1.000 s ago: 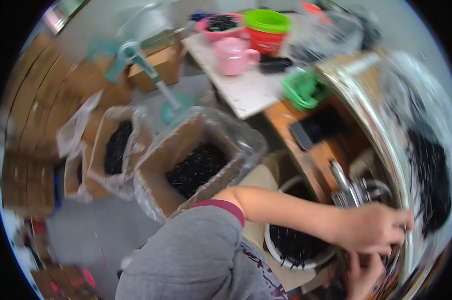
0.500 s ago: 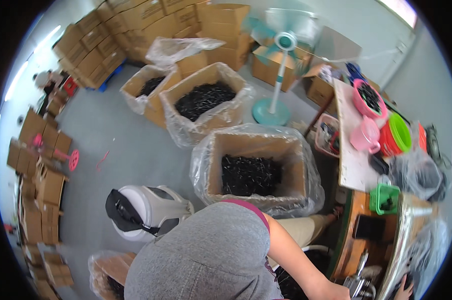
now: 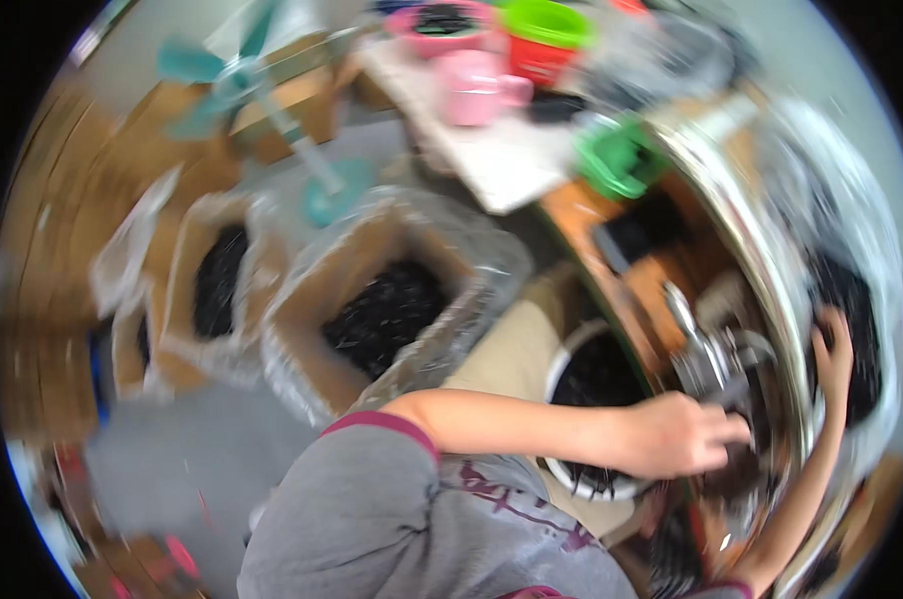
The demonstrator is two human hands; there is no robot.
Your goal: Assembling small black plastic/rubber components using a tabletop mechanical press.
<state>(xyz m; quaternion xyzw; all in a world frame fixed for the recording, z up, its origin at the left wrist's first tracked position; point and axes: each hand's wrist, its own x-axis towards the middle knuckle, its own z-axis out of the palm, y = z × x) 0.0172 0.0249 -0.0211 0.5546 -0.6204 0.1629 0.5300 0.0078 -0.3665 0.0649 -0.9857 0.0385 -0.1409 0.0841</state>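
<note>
My left hand (image 3: 676,436) reaches across a white bucket (image 3: 561,394) of black pieces, its fingers bent and drawn together. Its fingertips are beside a metal bench device (image 3: 706,359) on the wooden bench; whatever they pinch is too blurred to name. My right hand (image 3: 833,354) is over a heap of thin black pieces (image 3: 853,299) lying in clear plastic at the far right. Its fingers are spread and touch the edge of the heap.
A dark flat tray (image 3: 636,230) and a green basket (image 3: 621,160) sit along the bench. Beyond are a white table (image 3: 511,170), a pink jug (image 3: 468,88) and a red-green bucket (image 3: 546,40). A plastic-lined carton (image 3: 301,329) and a teal fan (image 3: 237,82) stand left.
The view has swung toward the bench on the right. My left hand now shows fully beside the metal device; my right hand, at the edge before, shows clearly at the black heap.
</note>
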